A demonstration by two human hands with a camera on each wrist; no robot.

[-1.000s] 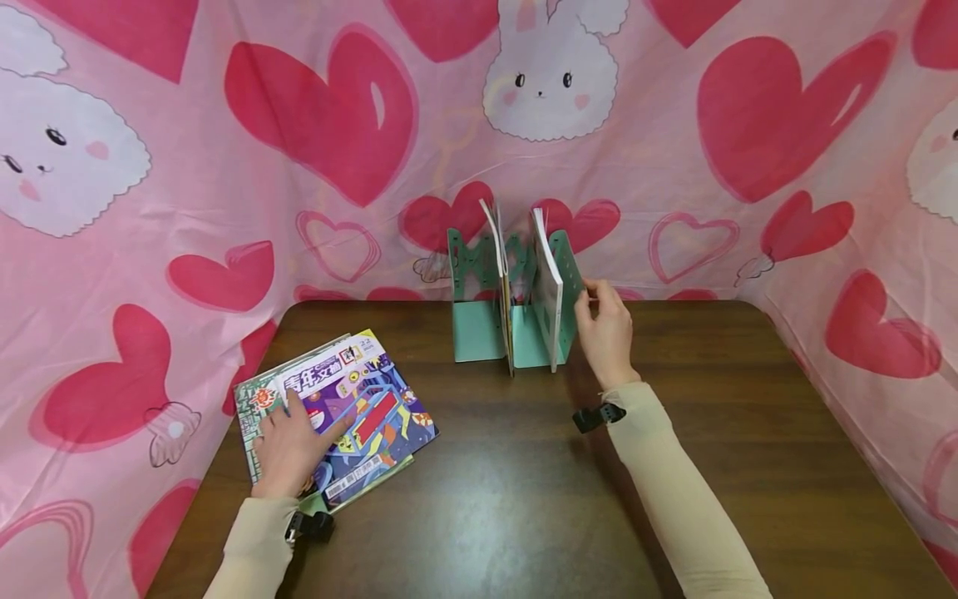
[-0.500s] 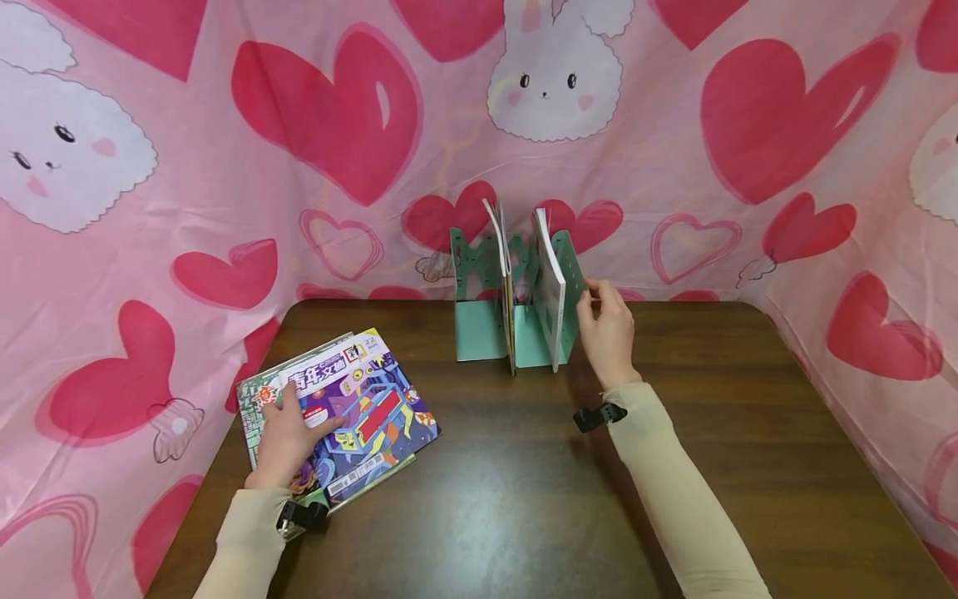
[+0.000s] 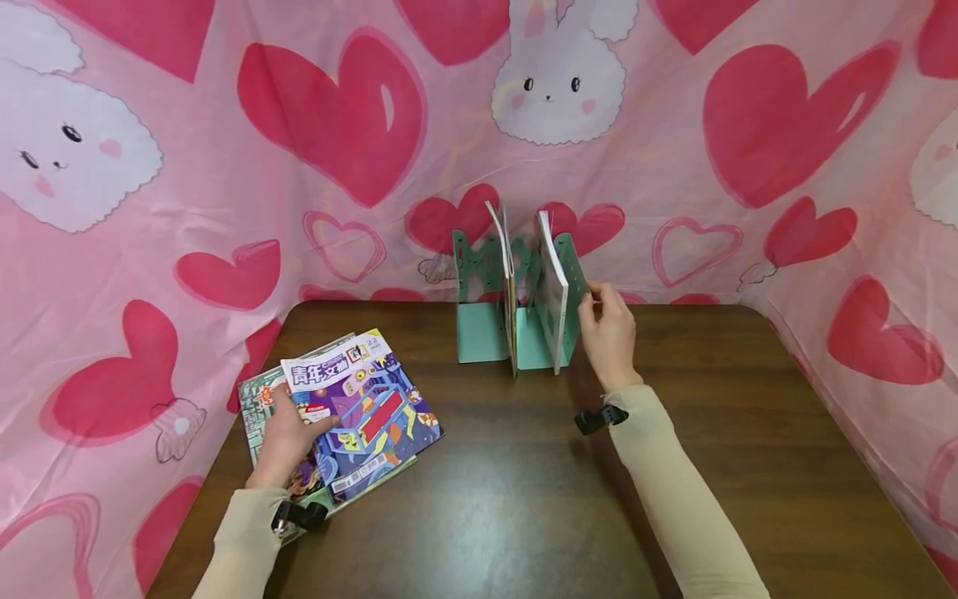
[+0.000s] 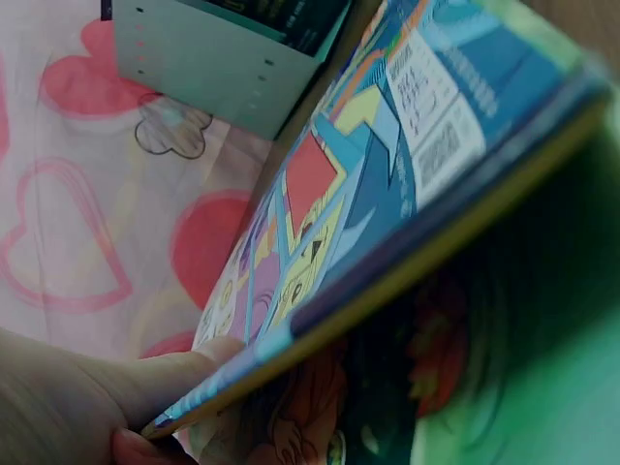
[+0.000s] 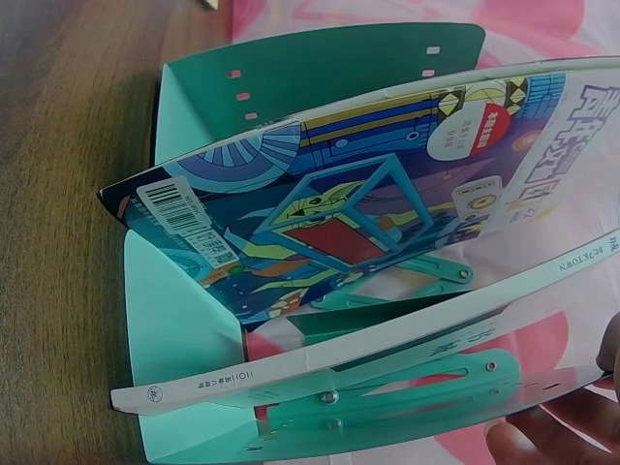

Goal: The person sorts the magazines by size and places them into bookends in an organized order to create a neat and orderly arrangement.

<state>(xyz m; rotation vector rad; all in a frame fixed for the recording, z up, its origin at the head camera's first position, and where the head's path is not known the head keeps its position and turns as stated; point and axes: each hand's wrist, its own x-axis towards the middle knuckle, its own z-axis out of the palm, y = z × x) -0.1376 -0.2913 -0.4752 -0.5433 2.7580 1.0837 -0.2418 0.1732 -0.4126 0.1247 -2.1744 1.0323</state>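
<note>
My left hand [image 3: 284,437] pinches the left edge of a purple illustrated magazine [image 3: 377,416], the top one of a small pile at the table's left. In the left wrist view the thumb lies on the cover [image 4: 320,194], a fingertip shows under the edge, and that edge is raised off the magazine below. My right hand [image 3: 609,337] holds the outer right plate of a mint-green expandable bookend [image 3: 481,333], thumb and fingers at its edge. Between the plates stand a white-spined book [image 3: 558,312] and, further left, a magazine [image 5: 329,208] with a similar purple-blue cover.
Other magazines [image 3: 254,403] lie beneath the top one, green-edged and fanned out. The dark wooden table [image 3: 479,499] ends at the back against a pink heart-and-rabbit cloth [image 3: 449,100]. A small black camera sits on each wrist [image 3: 601,418].
My left hand has slid left from lying over the purple magazine to its left edge, where it now pinches. My right hand stays on the bookend plate.
</note>
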